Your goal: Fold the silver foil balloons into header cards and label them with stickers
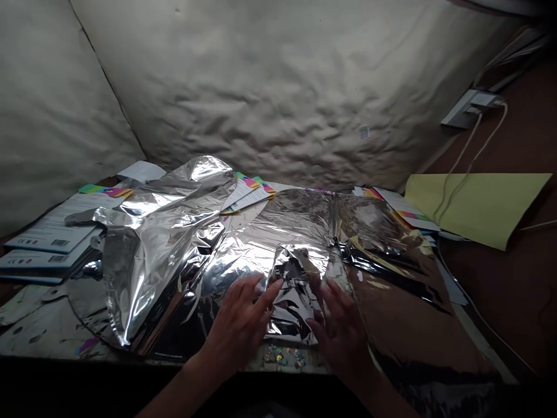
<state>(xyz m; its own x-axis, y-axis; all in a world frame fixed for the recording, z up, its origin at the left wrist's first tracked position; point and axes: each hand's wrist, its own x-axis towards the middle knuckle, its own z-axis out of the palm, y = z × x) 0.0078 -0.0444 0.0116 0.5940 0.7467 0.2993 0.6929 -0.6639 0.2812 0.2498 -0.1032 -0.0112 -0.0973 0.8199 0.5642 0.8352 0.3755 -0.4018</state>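
Note:
A folded piece of shiny silver foil (296,307) lies flat near the table's front edge, between my two hands. My left hand (241,316) rests at its left side, fingers apart, with the fingertips on or just over the foil's edge. On the other side is my right hand (343,328), its thumb and fingers apart and bent at the foil's right edge. Neither hand grips anything that I can see. Behind and to the left spreads a larger, crinkled silver foil shape (161,215) with rounded lobes. More smooth foil (296,212) lies flat beyond the folded piece.
Printed cards (56,229) with barcodes are stacked at the left; more cards (250,194) stand behind the foil. A brown reflective sheet (413,325) covers the right side. Yellow paper (478,203) lies beneath cables from a power socket (472,107). Crumpled pale sheeting (282,87) hangs behind.

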